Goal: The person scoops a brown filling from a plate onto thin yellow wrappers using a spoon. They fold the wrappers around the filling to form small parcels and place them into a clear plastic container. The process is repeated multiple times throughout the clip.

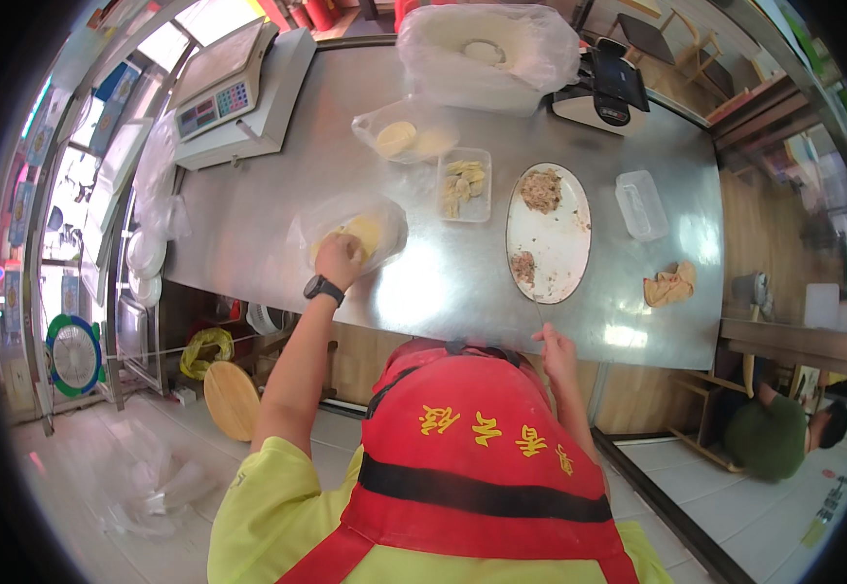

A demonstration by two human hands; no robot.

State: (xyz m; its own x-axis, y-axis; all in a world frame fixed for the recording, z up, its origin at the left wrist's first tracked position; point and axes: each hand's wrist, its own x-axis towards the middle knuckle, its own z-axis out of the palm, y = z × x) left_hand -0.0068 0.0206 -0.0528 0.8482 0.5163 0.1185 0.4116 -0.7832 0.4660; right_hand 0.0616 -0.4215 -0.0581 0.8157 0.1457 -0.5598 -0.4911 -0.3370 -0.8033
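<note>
My left hand (341,259) reaches into a clear plastic bag, its fingers on pale yellow dough wrappers (366,232); whether it grips one is not clear. By the table's front edge my right hand (556,352) holds a thin utensil (538,312), whose tip reaches the near end of an oval white plate (556,241). Minced filling (541,191) lies at the plate's far end, and a smaller portion (523,268) at its near end. A clear plastic container (465,215) left of the plate holds several folded dumplings (463,182). Behind it, round wrappers (396,138) lie in another bag.
An empty plastic container (642,206) and a crumpled cloth (670,285) lie right of the plate on the metal table (284,212). A scale (219,109) stands back left. A plastic-covered tub (487,58) and a black-topped device (606,91) are at the back. A person (768,436) sits at right.
</note>
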